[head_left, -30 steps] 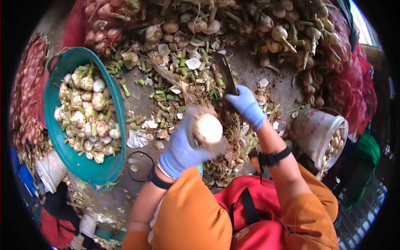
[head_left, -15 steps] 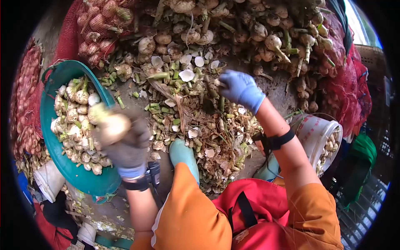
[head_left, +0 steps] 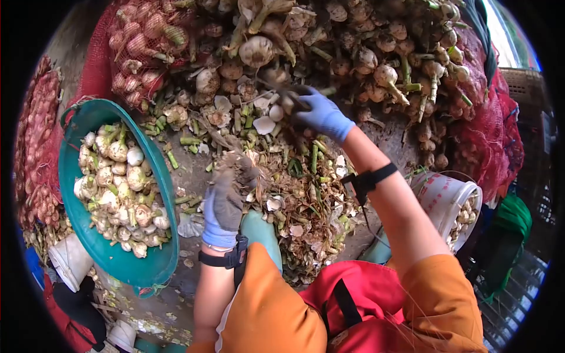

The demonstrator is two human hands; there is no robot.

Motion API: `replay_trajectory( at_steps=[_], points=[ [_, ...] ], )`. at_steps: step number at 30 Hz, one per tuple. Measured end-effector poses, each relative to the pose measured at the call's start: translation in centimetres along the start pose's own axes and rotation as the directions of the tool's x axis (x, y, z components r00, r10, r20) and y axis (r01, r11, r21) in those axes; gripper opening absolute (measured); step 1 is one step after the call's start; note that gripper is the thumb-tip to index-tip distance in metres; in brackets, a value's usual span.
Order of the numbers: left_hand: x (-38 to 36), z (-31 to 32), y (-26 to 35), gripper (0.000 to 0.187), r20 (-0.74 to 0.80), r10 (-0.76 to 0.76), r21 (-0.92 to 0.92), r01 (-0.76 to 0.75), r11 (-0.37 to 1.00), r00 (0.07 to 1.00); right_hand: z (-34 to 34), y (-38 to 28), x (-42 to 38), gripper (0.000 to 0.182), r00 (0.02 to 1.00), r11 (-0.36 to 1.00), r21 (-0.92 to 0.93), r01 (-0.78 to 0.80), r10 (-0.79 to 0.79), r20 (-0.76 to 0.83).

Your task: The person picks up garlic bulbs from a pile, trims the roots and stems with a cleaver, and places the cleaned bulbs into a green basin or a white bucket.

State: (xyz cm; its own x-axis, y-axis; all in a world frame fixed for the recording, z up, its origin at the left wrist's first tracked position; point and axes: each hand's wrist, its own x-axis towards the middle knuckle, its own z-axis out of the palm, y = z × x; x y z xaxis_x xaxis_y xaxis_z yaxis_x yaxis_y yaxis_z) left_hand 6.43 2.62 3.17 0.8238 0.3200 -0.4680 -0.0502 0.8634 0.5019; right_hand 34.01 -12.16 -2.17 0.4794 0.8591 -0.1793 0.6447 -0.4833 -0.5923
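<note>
My right hand (head_left: 321, 115), in a blue glove with a dark palm, is closed on a brownish garlic bulb (head_left: 287, 104) at the near edge of the heap; motion blurs its outline. Below and to the left, my left hand (head_left: 225, 203), gloved the same way, is over the trimmings with its fingers apart and blurred; I see no bulb in it. Trimmed garlic bulbs (head_left: 120, 182) fill much of the teal basin (head_left: 120, 265) to its left. Untrimmed garlic with stalks (head_left: 376, 65) is piled beyond both hands.
Cut stalks and dry skins (head_left: 312, 217) cover the floor between my boots (head_left: 262, 235). A white bucket (head_left: 438, 197) holding garlic pieces leans at the right. Red mesh sacks (head_left: 150, 44) of garlic stand at both sides. Another white bucket (head_left: 69, 259) is at the lower left.
My left hand has moved right, away from the basin, and the pale garlic bulb it carried is no longer in it. My right hand has shifted left and slightly farther away, onto a garlic bulb.
</note>
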Motion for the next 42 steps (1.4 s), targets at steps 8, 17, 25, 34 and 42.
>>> replay_trajectory(
  at_steps=[8, 17, 25, 34, 42],
  points=[
    [-1.9, -0.1, -5.1, 0.071, -0.191, -0.097, 0.320, 0.156, 0.934, 0.977, 1.7, -13.1, -10.6, 0.036, 0.931, -0.057, 0.952, -0.300, 0.200, 0.305],
    [-4.3, 1.8, -1.7, 0.072, 0.166, 0.017, 0.747, -0.137, 0.651, 0.986, -2.0, -15.4, -12.3, 0.027, 0.973, 0.975, -0.104, 0.194, -0.205, -0.103],
    [-5.8, -0.7, -2.7, 0.068, 0.214, -0.075, 0.847, -0.147, 0.510, 0.974, -2.8, -16.6, -12.6, 0.025, 0.993, 0.989, -0.092, 0.114, -0.118, -0.033],
    [-7.6, 2.9, -1.1, 0.062, 0.291, 0.012, 0.445, -0.147, 0.884, 0.957, 0.5, -11.3, -10.4, 0.025, 0.958, 0.958, -0.059, -0.281, 0.284, 0.049],
    [-3.7, 2.6, -1.8, 0.110, 0.350, 0.129, 0.875, -0.373, 0.307, 0.928, 2.1, -13.9, -10.4, 0.027, 0.855, 0.058, 0.959, -0.278, 0.469, 0.220]
  ],
)
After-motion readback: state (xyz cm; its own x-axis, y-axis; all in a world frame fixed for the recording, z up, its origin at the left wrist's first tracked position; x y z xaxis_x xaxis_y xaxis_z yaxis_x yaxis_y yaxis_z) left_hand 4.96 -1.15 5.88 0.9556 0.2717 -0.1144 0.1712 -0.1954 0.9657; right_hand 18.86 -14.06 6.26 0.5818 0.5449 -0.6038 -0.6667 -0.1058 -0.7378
